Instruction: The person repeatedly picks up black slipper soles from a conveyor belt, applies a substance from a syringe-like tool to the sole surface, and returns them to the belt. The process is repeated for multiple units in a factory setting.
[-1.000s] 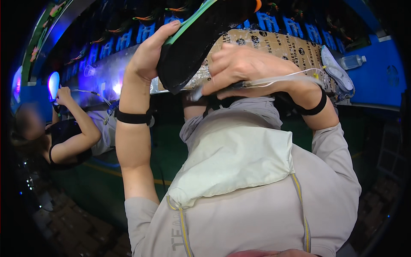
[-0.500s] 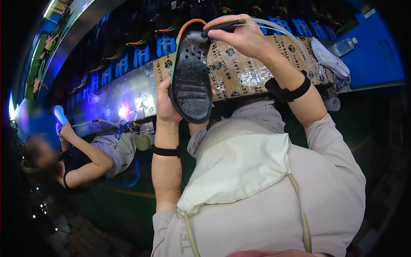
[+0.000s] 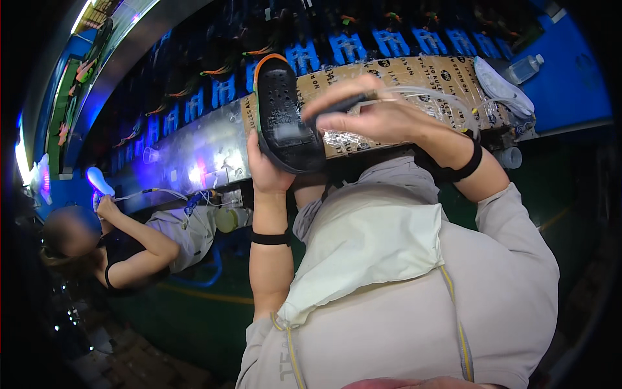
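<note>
A black shoe sole (image 3: 277, 97) with an orange and green rim stands up in front of me, its inner face turned my way. My left hand (image 3: 269, 172) is closed around its lower left edge, fingers partly hidden behind it. My right hand (image 3: 382, 122) grips the dark handle of a hose-fed brush (image 3: 350, 104) and is smeared by motion. The brush head lies near the lower right part of the sole; my hand hides whether it touches. Clear tubes (image 3: 427, 93) trail from the handle to the right. The sole's lower half looks wet and shiny.
A cardboard-covered bench (image 3: 402, 71) runs ahead, with a metal surface (image 3: 168, 152) at left. Behind it moves a row of blue racks (image 3: 350, 48). A white shoe upper (image 3: 495, 87) and clear bottle (image 3: 525, 68) are at right. A co-worker (image 3: 139, 249) sits left, holding a lit sole.
My right hand with the brush has come down from the toe end to the lower part of the sole. The whitish wet patch near the toe is no longer visible. The view has shifted slightly.
</note>
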### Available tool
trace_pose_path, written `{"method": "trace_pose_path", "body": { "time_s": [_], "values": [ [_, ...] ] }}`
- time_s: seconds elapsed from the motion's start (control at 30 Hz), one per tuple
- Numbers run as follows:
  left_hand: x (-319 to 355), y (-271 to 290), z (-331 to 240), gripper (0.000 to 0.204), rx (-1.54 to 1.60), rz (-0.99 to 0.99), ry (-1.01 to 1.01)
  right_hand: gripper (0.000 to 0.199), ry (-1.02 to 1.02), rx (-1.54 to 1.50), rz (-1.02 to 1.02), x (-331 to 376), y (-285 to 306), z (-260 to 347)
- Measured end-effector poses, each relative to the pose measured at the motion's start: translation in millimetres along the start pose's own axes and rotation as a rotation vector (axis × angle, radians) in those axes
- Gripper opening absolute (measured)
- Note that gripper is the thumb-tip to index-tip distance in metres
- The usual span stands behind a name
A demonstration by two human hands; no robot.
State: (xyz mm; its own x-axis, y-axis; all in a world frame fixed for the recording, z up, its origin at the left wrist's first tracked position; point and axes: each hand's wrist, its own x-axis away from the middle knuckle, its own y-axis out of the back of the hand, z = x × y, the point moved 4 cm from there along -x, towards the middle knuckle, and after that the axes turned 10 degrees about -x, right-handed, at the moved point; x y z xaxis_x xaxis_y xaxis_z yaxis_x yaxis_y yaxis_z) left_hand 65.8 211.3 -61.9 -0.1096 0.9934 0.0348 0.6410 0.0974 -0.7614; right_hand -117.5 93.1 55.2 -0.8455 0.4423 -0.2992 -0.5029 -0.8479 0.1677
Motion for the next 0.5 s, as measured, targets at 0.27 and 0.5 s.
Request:
{"method": "trace_pose_path", "body": {
  "time_s": [0.27,0.5],
  "values": [
    [9.8,1.6,3.9,0.069,-0.208,-0.102,-0.124,0.031,-0.275,0.059,-0.338,-0.2,14.8,-45.6],
    [8.6,1.7,-5.5,0.072,-0.388,-0.130,-0.200,0.025,-0.169,0.182,-0.360,12.8,10.8,-54.2]
  ]
}}
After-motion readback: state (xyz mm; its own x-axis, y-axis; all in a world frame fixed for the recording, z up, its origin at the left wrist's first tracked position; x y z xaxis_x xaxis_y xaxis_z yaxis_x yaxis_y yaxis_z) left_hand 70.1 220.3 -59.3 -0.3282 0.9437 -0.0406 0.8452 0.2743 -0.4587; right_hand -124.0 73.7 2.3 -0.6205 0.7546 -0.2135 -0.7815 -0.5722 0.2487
